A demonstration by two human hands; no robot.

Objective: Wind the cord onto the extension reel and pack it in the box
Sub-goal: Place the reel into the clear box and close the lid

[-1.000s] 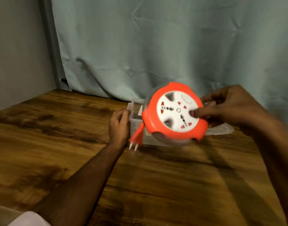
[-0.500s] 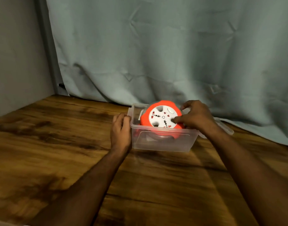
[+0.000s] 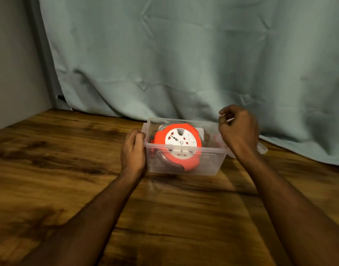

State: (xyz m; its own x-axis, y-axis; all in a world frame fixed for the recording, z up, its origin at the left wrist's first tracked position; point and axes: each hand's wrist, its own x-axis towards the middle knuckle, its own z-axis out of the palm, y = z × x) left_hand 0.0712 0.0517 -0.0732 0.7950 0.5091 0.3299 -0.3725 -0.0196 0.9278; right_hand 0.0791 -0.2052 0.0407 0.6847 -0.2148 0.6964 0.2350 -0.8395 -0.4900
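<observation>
The orange reel sits inside the clear plastic box, tilted so that its white socket face looks up and toward the camera. The box stands on the wooden tabletop, near the pale green curtain that hangs behind it. The left hand rests against the box's left end — its fingers are curled over the rim there, gripping the wall. The right hand hovers over the box's right end, clear of the reel, its fingers loosely curled and holding nothing. A clear lid lies on the tabletop just behind that wrist — only its edge shows.
</observation>
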